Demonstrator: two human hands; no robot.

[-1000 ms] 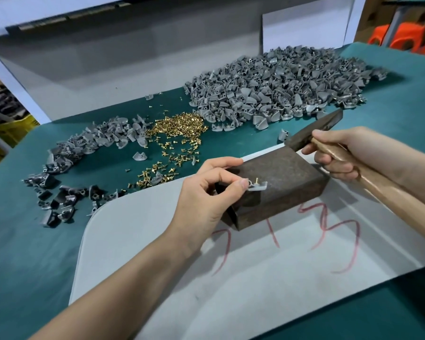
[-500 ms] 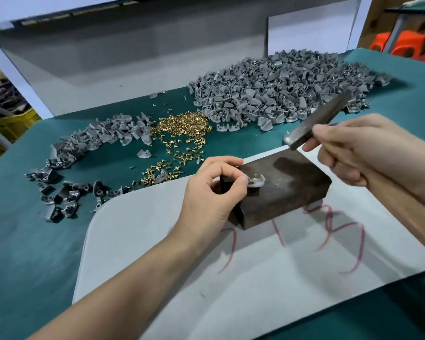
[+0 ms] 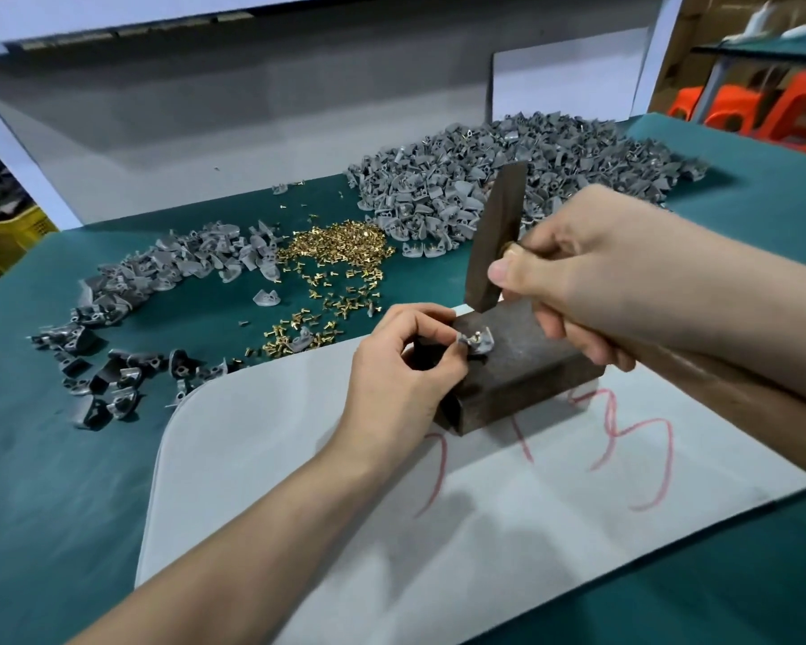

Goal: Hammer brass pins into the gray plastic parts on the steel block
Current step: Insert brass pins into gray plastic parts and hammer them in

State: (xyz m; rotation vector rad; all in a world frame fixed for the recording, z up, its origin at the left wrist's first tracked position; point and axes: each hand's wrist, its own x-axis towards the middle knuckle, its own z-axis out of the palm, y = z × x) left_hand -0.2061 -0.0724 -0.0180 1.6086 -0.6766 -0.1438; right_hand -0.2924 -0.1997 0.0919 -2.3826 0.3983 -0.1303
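Left hand (image 3: 401, 365) steadying a gray plastic part (image 3: 478, 343) on the steel block (image 3: 531, 360), hammer (image 3: 496, 235) poised in the right hand (image 3: 592, 277).

From my remote view, the left fingers (image 3: 452, 353) pinch the part's left end at the block's top left corner. A brass pin (image 3: 474, 337) stands in the part just right of the fingertips. The right hand's fingers are clamped round the hammer handle. The head is nearly upright, its lower face just above the block's far edge and apart from the part. Loose pins (image 3: 336, 244) lie on the green tabletop (image 3: 66, 481) beyond.
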